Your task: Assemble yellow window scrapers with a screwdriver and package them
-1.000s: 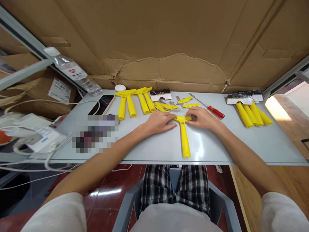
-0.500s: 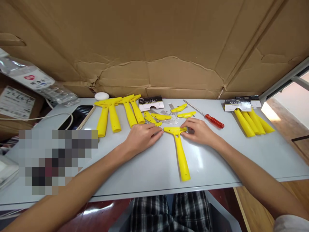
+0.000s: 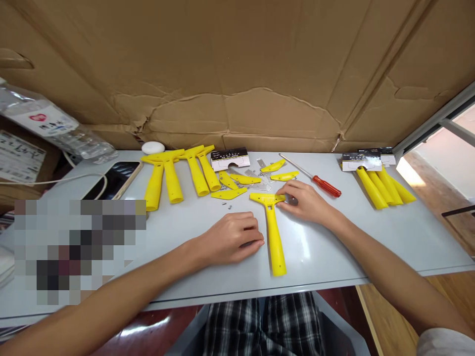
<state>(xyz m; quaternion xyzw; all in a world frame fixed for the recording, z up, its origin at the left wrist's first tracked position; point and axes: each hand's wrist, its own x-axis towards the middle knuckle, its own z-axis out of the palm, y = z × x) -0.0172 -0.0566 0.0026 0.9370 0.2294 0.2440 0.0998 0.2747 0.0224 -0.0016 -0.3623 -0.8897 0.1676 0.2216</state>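
A yellow scraper handle lies on the table before me, its wide head pointing away. My right hand pinches the right end of that head between thumb and fingers. Left of the handle's shaft is my left hand, fingers curled and tips drawn together; whatever they hold, if anything, is hidden. Two small screws lie beyond my left hand. Behind them are several yellow blade covers, mixed with thin metal blades and more screws.
Several yellow scraper handles lie at the back left, near a phone and a white oval object. A red screwdriver lies behind my right hand. Carded scrapers sit at right. A cardboard wall stands behind; a bottle leans left.
My left hand has moved nearer to me and slightly right, toward the handle's shaft, uncovering a blade cover and two screws. My right hand still grips the scraper head.
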